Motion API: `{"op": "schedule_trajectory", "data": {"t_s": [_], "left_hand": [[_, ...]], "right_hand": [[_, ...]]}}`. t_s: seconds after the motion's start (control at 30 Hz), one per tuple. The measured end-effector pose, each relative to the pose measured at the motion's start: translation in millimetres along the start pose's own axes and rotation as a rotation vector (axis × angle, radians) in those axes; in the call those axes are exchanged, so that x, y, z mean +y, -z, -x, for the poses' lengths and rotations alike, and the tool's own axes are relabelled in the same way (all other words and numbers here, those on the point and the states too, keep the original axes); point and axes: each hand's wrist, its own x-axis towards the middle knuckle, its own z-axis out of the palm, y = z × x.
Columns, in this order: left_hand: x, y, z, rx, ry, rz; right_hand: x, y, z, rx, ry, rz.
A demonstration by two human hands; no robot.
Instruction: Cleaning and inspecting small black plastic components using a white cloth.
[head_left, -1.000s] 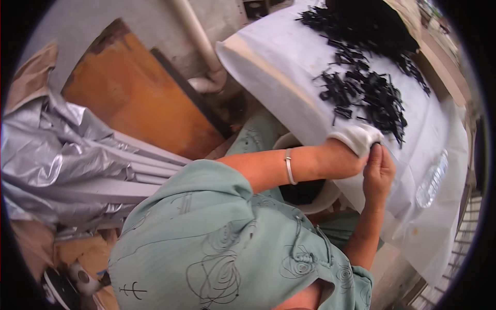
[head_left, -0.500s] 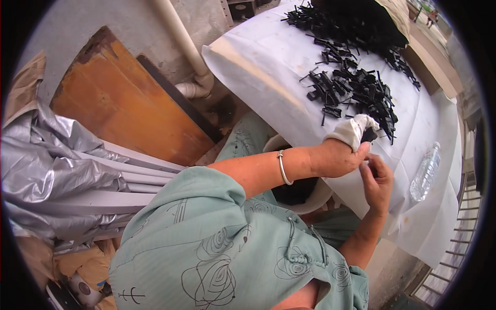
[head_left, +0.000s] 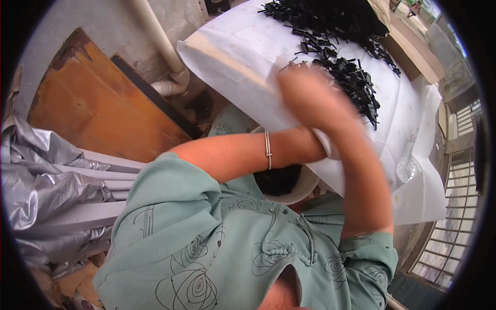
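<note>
My right hand point(head_left: 304, 92) is smeared by motion and stretches across the front of the heap of small black plastic parts point(head_left: 354, 85) on the white-covered table point(head_left: 232, 72). Its fingers cannot be made out. Behind the right forearm lies my left hand point(head_left: 310, 145), bracelet on the wrist, with only its edge and a bit of the white glove point(head_left: 329, 145) showing. The left fingers, and anything in them, are hidden. Below the left forearm a white bucket point(head_left: 310, 188) with dark contents stands between my knees.
A larger black mound point(head_left: 336, 18) covers the table's far end. A clear plastic bottle point(head_left: 408, 168) lies at the right. Left of me are a rusty orange board point(head_left: 103, 108), a pale pipe point(head_left: 157, 36) and silver sheeting point(head_left: 46, 170) over pale bars. Barred railing point(head_left: 460, 201) runs along the right.
My right hand has swung up and left, from beside the gloved left hand to across it, toward the black parts. The view has shifted, so the table sits further left.
</note>
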Motion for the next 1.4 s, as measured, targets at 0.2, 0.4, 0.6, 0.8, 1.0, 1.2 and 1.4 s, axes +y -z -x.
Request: {"op": "schedule_trajectory", "data": {"t_s": [0.2, 0.4, 0.6, 0.8, 1.0, 1.2, 1.4], "left_hand": [[-13.9, -54.8, 8.7, 0.493, -0.149, 0.472], [-13.4, -16.1, 22.1, 0.335, 0.177, 0.262], [-14.2, -16.5, 26.2, 0.371, 0.282, 1.304], [-7.9, -17.8, 28.6, 0.397, 0.218, 1.493], [-4.3, -19.5, 23.5, 0.326, 0.281, 1.467], [3.1, -11.4, 29.1, 0.055, 0.242, 1.398], [-12.9, -35.2, 25.6, 0.411, 0.139, 0.978]], "right_hand": [[8.1, -55.2, 0.8, -0.217, 0.250, -0.273], [52.7, -39.3, 87.4, 1.141, -0.138, -1.198], [83.6, -103.9, 120.9, 0.794, -0.216, -0.930], [75.6, -113.7, 114.6, 0.619, -0.112, -0.938], [84.7, -129.8, 111.5, 0.928, 0.103, -0.754], [72.8, -126.1, 105.2, 0.826, -0.144, -1.209], [78.7, -124.5, 111.0, 0.671, -0.152, -1.150]]}}
